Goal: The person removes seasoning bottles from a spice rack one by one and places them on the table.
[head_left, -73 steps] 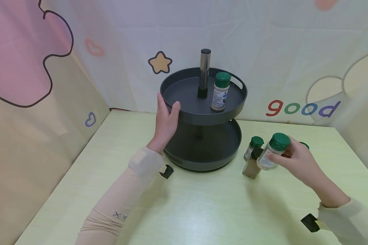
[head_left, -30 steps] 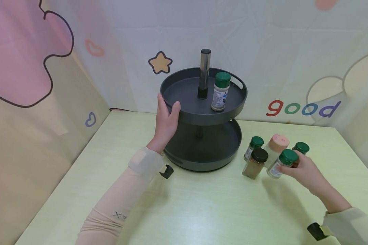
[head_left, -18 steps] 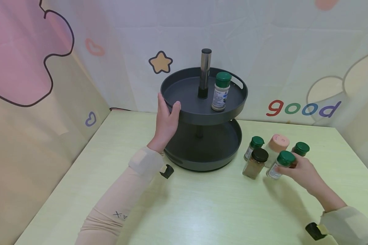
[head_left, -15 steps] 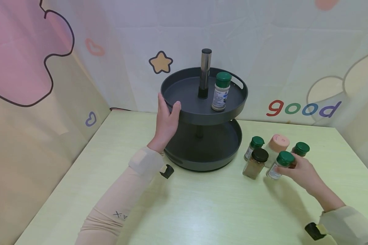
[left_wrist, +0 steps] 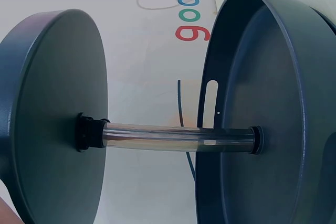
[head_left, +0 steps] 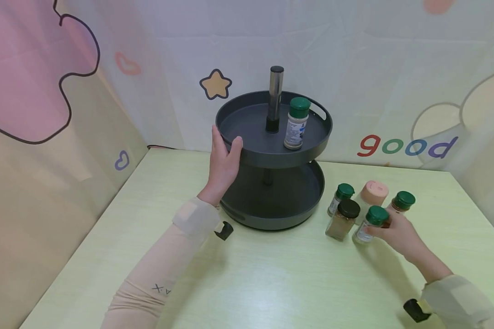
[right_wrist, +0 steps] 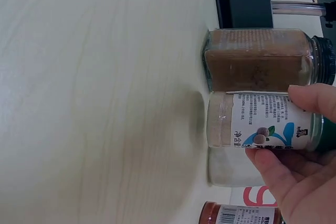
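Observation:
My right hand [head_left: 397, 233] pinches a green-capped spice jar [right_wrist: 262, 120] between thumb and fingers. The jar leans slightly, low over the table, beside a black-capped jar of brown powder [head_left: 340, 224]; whether its base touches the table I cannot tell. My left hand [head_left: 223, 167] rests against the left outer wall of a dark two-tier turntable rack's upper tray [head_left: 247, 157], its thumb and index finger straight. Another green-capped spice jar [head_left: 295, 128] stands upright on that tray, right of the metal post. The lower tray [head_left: 267, 203] bears nothing visible.
Behind the held jar stand a pink-lidded shaker [head_left: 373, 193] and a small green-capped jar [head_left: 340, 198]. A green-capped jar with reddish contents [head_left: 402, 201] is close to my right fingers. A printed cloth [head_left: 354, 68] hangs behind the pale table [head_left: 271, 283].
My right hand has lowered the jar toward the table, first rightward, then slightly left and nearer the black-capped jar. The pink-lidded shaker has come into view. My left hand stays put.

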Demonstrator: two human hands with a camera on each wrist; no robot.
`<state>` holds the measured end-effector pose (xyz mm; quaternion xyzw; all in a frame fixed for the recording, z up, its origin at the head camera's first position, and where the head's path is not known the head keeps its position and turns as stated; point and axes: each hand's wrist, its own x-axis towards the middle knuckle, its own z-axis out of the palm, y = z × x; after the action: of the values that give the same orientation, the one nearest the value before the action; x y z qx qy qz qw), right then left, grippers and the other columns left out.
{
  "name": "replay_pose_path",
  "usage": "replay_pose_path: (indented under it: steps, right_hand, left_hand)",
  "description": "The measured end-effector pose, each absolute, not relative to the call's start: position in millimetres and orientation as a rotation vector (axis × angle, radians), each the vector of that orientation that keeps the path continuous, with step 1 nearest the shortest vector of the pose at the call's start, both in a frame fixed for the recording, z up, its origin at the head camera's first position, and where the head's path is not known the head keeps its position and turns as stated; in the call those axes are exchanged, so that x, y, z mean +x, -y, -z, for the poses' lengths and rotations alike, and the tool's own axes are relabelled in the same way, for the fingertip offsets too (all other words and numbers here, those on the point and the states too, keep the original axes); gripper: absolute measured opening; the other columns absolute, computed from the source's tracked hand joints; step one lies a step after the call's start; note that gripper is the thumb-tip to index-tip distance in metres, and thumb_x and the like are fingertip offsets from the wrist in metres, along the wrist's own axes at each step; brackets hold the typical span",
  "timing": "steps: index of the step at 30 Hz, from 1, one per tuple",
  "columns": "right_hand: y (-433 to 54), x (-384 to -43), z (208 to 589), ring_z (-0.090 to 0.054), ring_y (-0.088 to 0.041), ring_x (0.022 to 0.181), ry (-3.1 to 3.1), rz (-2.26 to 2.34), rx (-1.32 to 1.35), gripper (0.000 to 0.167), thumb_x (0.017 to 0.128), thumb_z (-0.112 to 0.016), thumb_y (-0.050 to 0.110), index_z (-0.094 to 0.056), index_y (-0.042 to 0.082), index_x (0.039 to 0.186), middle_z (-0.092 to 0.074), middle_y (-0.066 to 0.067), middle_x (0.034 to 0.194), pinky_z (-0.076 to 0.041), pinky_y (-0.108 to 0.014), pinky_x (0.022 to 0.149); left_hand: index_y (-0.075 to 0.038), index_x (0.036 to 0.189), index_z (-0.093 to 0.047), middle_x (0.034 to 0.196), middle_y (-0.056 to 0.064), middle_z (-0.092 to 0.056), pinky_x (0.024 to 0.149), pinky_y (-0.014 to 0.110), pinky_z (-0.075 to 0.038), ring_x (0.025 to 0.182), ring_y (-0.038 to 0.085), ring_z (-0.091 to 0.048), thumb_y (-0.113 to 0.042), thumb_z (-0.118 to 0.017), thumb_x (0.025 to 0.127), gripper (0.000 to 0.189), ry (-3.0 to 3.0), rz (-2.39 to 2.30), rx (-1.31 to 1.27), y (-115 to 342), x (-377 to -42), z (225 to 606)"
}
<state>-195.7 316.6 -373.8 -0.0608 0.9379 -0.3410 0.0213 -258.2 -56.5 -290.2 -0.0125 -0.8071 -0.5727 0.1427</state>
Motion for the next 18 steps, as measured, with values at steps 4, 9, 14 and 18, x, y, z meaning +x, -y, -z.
replay_pose_path:
  steps: [4,9,14,18]
  right_hand:
    - [-316.6,-197.0,377.4,-0.049,-0.017,0.077,-2.895,1.051,-0.181,0.045,0.077,-0.067,0.025,-0.049,-0.003,0.108,-0.057,-0.017,0.096,-0.042,-0.028,0.064]
    - [-317.5,-198.0,381.0,-0.05,-0.018,0.08,-2.884,1.048,-0.184,0.048,0.077,-0.066,0.025,-0.048,-0.004,0.111,-0.057,-0.019,0.099,-0.043,-0.028,0.065]
    - [-317.6,-197.8,382.3,-0.052,-0.024,0.087,-2.878,1.049,-0.175,0.051,0.078,-0.066,0.026,-0.046,-0.005,0.114,-0.056,-0.024,0.104,-0.044,-0.029,0.067]
    - [-316.7,-197.0,382.9,-0.053,-0.023,0.087,-2.885,1.057,-0.174,0.052,0.077,-0.066,0.024,-0.046,-0.006,0.114,-0.056,-0.025,0.105,-0.044,-0.029,0.067]
  left_hand:
    - [-0.014,0.142,0.007,0.15,-0.002,0.004,0.111,0.037,-0.009,0.138,0.013,-0.001,-0.041,-0.038,0.089,0.075,2.324,1.656,-0.038,56.3,-258.2,290.2]
    - [-0.014,0.143,0.007,0.15,-0.002,0.004,0.111,0.038,-0.009,0.138,0.014,-0.001,-0.041,-0.039,0.089,0.076,2.321,1.658,-0.038,56.0,-258.5,290.3]
    - [-0.014,0.143,0.007,0.15,-0.002,0.004,0.111,0.038,-0.009,0.138,0.013,-0.001,-0.042,-0.039,0.089,0.076,2.319,1.656,-0.04,56.1,-258.8,290.7]
    - [-0.014,0.143,0.007,0.15,-0.001,0.004,0.111,0.038,-0.009,0.138,0.013,-0.001,-0.042,-0.038,0.089,0.076,2.325,1.648,-0.035,56.2,-258.9,290.9]
